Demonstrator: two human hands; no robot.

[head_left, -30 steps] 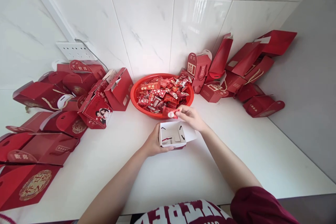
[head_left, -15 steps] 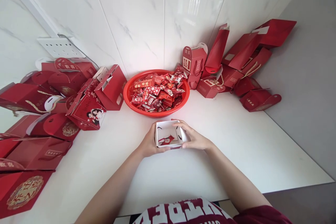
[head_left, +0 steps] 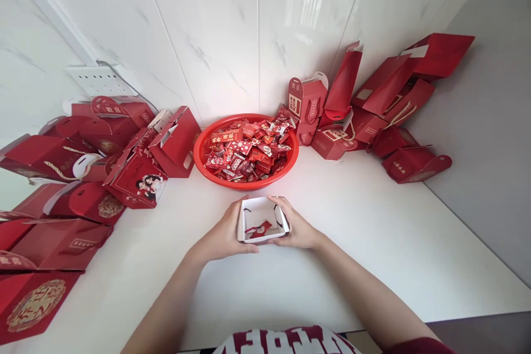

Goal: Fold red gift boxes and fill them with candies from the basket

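A small open box [head_left: 263, 203], white inside, stands on the white counter in front of me. One red-wrapped candy [head_left: 259, 228] lies inside it. My left hand [head_left: 222, 235] grips the box's left side with curled fingers. On the opposite wall, my right hand [head_left: 296, 229] is closed around the box. Just beyond the box sits a round red basket [head_left: 202, 146] heaped with red-wrapped candies [head_left: 249, 152].
Red gift boxes and bags lie piled at the left [head_left: 136, 174] and at the back right [head_left: 365, 116] of the counter [head_left: 352, 221]. A white power strip [head_left: 98, 78] hangs on the tiled wall. A grey wall bounds the right side.
My right hand carried a candy from the basket, dropped it into the box, then closed on the box's right side. The box has shifted slightly toward me.
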